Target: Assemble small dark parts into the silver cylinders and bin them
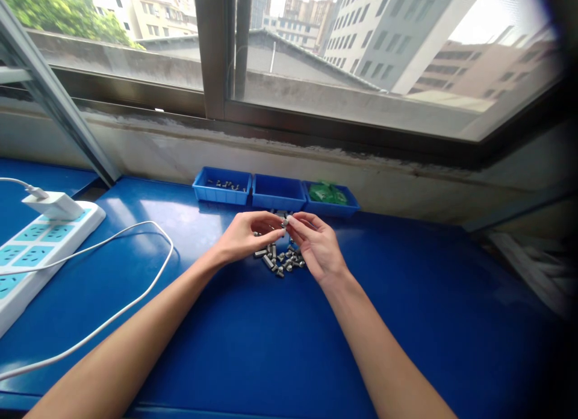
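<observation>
My left hand (246, 235) and my right hand (316, 244) meet fingertip to fingertip above a pile of several small grey metal cylinders (282, 259) on the blue table (253, 341). Both hands are pinched together on one small metal piece (285, 222) between them. Behind the hands stand three small blue bins in a row: the left bin (222, 186) holds a few small metal parts, the middle bin (279, 192) looks bare inside, the right bin (332, 197) holds green pieces.
A white power strip (31, 250) with a white charger (54, 205) plugged in lies at the left; its white cable (135, 268) loops across the table. A wall and window frame (217, 52) rise just behind the bins.
</observation>
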{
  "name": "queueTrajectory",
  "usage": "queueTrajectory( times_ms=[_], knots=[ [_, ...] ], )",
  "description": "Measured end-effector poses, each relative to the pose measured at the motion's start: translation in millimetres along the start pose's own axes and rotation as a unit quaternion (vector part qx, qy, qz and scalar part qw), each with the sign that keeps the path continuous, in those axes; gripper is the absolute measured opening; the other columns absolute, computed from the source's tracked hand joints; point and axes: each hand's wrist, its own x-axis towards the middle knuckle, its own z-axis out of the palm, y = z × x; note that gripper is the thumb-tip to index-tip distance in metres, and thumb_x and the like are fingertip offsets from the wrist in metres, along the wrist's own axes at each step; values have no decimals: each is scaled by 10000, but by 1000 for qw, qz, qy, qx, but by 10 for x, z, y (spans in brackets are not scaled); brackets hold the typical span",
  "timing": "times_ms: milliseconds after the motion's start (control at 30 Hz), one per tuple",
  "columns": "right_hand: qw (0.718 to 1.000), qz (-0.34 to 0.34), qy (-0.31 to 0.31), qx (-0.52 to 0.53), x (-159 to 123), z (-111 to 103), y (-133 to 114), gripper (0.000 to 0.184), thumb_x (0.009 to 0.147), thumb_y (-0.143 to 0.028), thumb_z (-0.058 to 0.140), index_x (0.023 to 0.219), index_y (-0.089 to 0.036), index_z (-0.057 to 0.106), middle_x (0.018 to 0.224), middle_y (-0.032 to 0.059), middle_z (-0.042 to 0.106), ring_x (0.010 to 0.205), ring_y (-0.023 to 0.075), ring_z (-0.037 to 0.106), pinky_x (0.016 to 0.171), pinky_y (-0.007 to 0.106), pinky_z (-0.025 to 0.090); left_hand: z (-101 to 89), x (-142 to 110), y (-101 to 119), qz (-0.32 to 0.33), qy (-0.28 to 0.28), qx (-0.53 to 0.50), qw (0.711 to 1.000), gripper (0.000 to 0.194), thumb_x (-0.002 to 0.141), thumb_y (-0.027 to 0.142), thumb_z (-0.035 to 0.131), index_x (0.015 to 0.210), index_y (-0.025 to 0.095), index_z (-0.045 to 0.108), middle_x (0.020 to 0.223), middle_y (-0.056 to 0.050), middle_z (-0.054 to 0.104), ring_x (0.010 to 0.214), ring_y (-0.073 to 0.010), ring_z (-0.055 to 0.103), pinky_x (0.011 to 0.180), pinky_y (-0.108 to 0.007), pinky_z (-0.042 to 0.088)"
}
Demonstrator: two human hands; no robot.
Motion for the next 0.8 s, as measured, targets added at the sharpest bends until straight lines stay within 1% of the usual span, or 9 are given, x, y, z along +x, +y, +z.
queueTrajectory(
  times_ms=[100,233,333,433,500,600,667,733,800],
  knots=[
    [998,30,9,46,-4,15,21,342,541,-232,916,786,-186,682,810,1,724,812,144,721,885,281,586,53,3,-6,24,36,5,999,341,810,412,717,1043,163,732,926,-85,760,825,-204,719,754,-286,576],
    [998,35,5,43,-28,32,54,362,552,-217,918,822,-183,680,817,0,723,809,137,723,874,262,590,54,17,-23,40,79,25,996,314,813,401,724,1017,163,738,888,-81,757,799,-197,715,739,-278,571],
    [999,38,7,32,-43,40,68,401,563,-228,912,883,-191,671,839,0,725,816,141,726,853,257,594,47,18,-10,52,87,41,994,274,813,407,718,946,169,748,900,-83,759,805,-201,715,752,-283,571],
    [999,32,4,12,-53,46,59,432,576,-249,906,924,-195,656,847,5,730,826,149,729,839,262,599,44,13,7,53,77,43,995,255,815,406,710,905,170,745,891,-79,759,797,-199,716,747,-281,573],
    [1000,25,-3,-8,-59,53,47,452,599,-270,897,964,-199,641,845,11,735,831,162,734,830,276,604,37,13,2,43,74,37,996,255,815,403,706,905,167,741,881,-75,760,790,-197,720,745,-282,578],
    [999,8,-11,-42,-57,59,33,474,653,-304,864,1039,-210,606,838,21,741,849,194,743,816,309,608,6,25,-47,21,93,21,995,261,793,398,726,895,158,736,874,-80,763,783,-206,726,745,-293,586],
    [997,-9,-18,-79,-47,43,24,449,699,-323,823,1067,-214,591,851,29,743,844,203,744,801,326,605,-40,45,-100,2,116,4,993,266,774,392,743,889,153,733,871,-88,764,790,-216,732,756,-306,590],
    [985,-45,-28,-166,-35,6,7,376,737,-326,777,1052,-212,605,853,32,740,816,200,738,775,328,594,-112,70,-154,-10,156,-12,988,267,759,384,758,887,151,731,869,-91,764,811,-226,738,773,-316,591],
    [946,-107,-48,-303,-31,-40,-15,264,767,-313,732,995,-213,645,837,30,734,783,194,722,743,321,571,-206,94,-199,-12,221,-28,975,271,750,378,767,893,152,731,874,-93,764,845,-233,741,806,-329,589]
  ],
)
